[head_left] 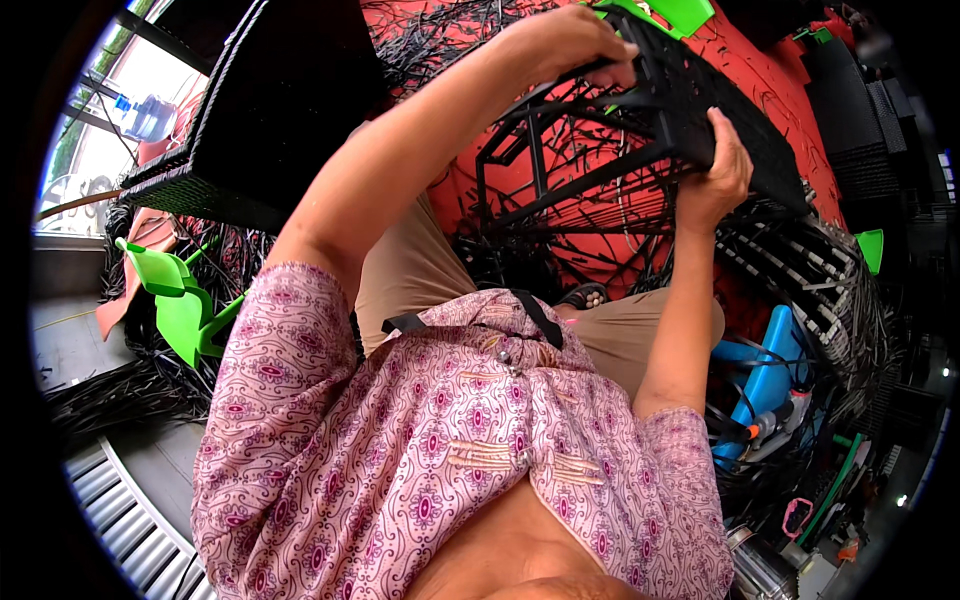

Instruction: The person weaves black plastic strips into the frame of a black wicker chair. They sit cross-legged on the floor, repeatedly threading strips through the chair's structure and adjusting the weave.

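In front of me a black open frame (690,95) stands tilted, with bars on its left side and a dark panel that looks woven on its right. Loose black strips cross between its bars. My left hand (588,45) reaches across to the frame's far upper edge, its fingers curled and pinched together; what they pinch is hidden. My right hand (716,178) grips the near right edge of the frame, the thumb up along the panel and the other fingers mostly out of sight.
Black strips lie over the red floor covering (465,165). A large dark woven piece (290,110) stands at left. Green plastic chairs (180,300) are at left, with another green piece (685,12) at the far edge. A blue stool-like thing (765,375) and a tool (780,418) sit at right.
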The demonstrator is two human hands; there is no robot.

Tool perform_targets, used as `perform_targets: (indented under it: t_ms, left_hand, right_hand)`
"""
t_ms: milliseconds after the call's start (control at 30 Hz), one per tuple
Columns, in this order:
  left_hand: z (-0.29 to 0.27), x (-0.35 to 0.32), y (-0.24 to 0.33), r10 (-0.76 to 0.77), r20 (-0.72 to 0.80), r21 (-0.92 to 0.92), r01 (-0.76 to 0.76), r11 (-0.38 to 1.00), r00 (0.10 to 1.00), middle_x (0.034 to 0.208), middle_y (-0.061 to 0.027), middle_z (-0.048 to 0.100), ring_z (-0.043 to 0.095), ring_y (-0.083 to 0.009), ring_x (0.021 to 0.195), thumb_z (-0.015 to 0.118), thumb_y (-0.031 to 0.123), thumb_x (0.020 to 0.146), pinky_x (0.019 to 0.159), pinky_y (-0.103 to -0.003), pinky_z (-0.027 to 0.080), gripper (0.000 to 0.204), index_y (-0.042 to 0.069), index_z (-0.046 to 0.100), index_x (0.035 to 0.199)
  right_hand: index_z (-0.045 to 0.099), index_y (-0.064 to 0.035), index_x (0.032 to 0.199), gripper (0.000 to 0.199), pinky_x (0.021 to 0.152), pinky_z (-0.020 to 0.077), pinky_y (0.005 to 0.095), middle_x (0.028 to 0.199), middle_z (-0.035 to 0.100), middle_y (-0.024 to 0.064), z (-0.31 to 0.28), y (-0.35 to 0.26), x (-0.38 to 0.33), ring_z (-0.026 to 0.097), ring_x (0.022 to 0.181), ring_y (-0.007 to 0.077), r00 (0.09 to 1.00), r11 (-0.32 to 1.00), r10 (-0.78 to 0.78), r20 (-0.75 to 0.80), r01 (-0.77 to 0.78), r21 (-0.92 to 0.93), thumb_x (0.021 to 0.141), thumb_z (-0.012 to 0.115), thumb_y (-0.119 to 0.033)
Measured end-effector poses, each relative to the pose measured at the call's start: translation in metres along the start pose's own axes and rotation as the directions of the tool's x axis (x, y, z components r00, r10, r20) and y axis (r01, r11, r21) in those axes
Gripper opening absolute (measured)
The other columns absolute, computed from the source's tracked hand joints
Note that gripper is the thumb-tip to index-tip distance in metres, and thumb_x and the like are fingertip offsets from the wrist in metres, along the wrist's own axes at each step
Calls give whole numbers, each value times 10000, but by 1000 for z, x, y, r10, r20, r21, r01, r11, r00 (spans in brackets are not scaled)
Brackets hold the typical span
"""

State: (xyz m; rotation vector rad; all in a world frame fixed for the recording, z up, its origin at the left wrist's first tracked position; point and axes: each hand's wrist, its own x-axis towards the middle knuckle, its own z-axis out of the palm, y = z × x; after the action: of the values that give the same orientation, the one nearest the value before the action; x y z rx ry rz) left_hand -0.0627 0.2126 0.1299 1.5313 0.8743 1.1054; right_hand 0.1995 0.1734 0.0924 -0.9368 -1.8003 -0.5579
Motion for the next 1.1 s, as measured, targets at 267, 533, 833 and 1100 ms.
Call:
perform_targets:
  t_ms: [267,533,833,1100]
  left_hand:
    - [15,80,31,-217,60,-116,223,968,974,631,-9,612,483,-91,457,622,199,973,395,-247,347,234,52,682,800]
    - [-41,-14,-83,-424,-252,287,485,826,870,560,29,465,345,-57,434,703,438,910,411,-262,227,403,50,702,799]
    - [-75,-67,-161,-298,-442,41,351,936,846,724,46,638,460,-33,566,719,352,931,488,-219,316,314,40,756,928]
    - [-83,-69,-119,-405,-411,-281,309,909,817,598,32,535,457,-99,494,643,248,959,495,-295,361,176,86,708,935]
  right_hand:
    - [762,-168,1093,408,756,561,392,955,755,122,-3,72,55,733,867,319,978,982,150,-144,-130,135,758,661,42]
    - [774,-198,1101,424,692,557,368,924,767,92,25,102,66,746,815,272,961,962,258,-104,-265,-61,737,695,5]
    - [770,-243,1119,476,761,565,387,915,757,100,84,76,55,725,844,305,997,998,66,-49,-67,-20,717,687,-3]
    - [704,-79,1039,414,913,441,436,1020,728,111,128,9,57,669,1029,291,998,996,65,-23,-63,66,707,540,106]
